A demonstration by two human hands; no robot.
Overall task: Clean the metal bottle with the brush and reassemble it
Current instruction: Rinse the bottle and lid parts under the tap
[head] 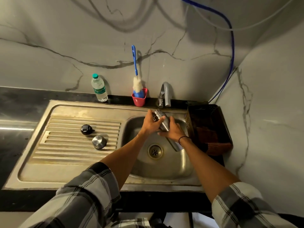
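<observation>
The metal bottle (162, 120) is tilted over the sink basin (172, 163), its open mouth up near the tap (165, 94). My left hand (150, 123) grips its upper part and my right hand (172, 131) grips its middle; the bottle's lower end shows below my right wrist. The blue-handled brush (135, 63) with white bristles stands in a red cup (139, 100) against the back wall. A black inner cap (86, 129) and a steel outer cap (99, 142) lie on the ribbed drainboard (65, 145).
A plastic water bottle (99, 88) stands on the counter behind the drainboard. A dark basket (209, 127) sits right of the basin. A blue hose (230, 51) runs down the right corner. The drain (155, 151) lies in the basin's middle.
</observation>
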